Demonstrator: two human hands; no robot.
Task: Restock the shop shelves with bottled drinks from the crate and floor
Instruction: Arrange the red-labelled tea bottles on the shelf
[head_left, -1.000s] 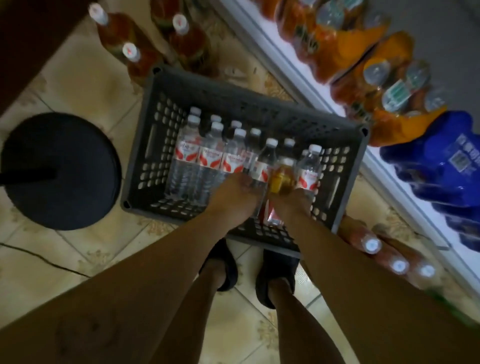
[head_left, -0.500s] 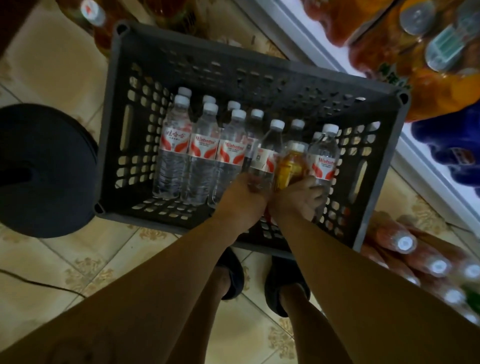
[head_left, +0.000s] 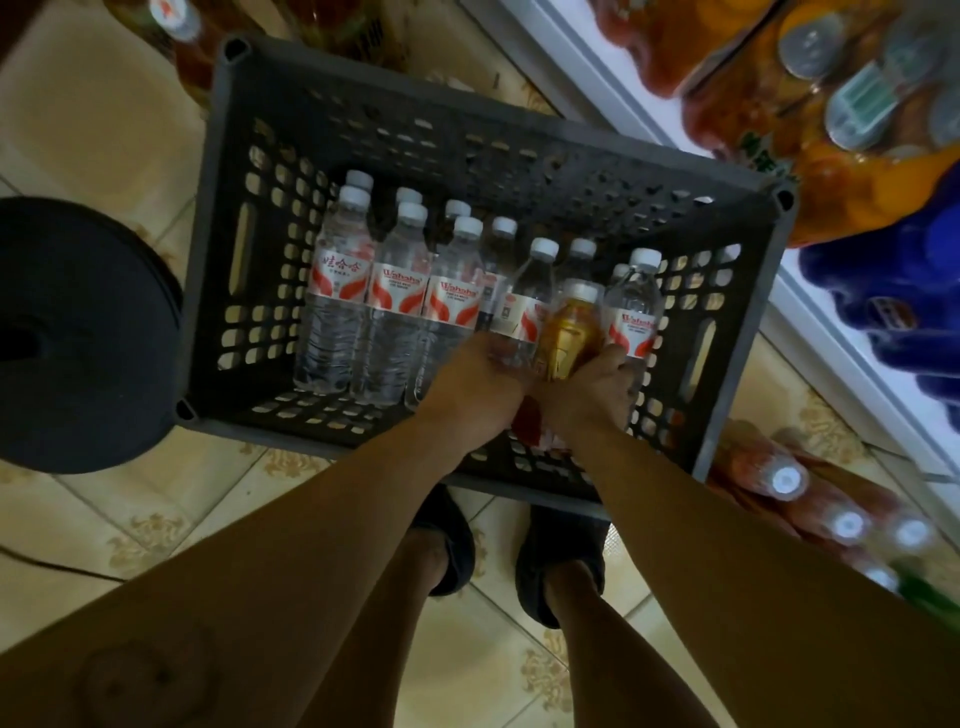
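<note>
A dark grey plastic crate (head_left: 498, 135) stands on the tiled floor in front of my feet. Inside it stand several clear water bottles (head_left: 395, 306) with red-and-white labels and white caps. My left hand (head_left: 475, 387) grips a tilted water bottle (head_left: 524, 306) near the crate's front. Right beside it, my right hand (head_left: 592, 387) holds a yellow drink bottle (head_left: 569, 332) by its lower part. Another water bottle (head_left: 636, 312) stands just right of that hand. Something red lies under my hands, mostly hidden.
The shelf edge (head_left: 613, 98) runs along the right, stocked with orange drink packs (head_left: 841, 171) and blue bottles (head_left: 893, 312). Orange-red bottles (head_left: 789, 483) lie on the floor at the right; more stand behind the crate (head_left: 176, 31). A black round base (head_left: 78, 338) sits left.
The camera has come closer to the crate. Both hands stay low among the bottles; the yellow bottle and the water bottle beside it now lean and show more above my hands.
</note>
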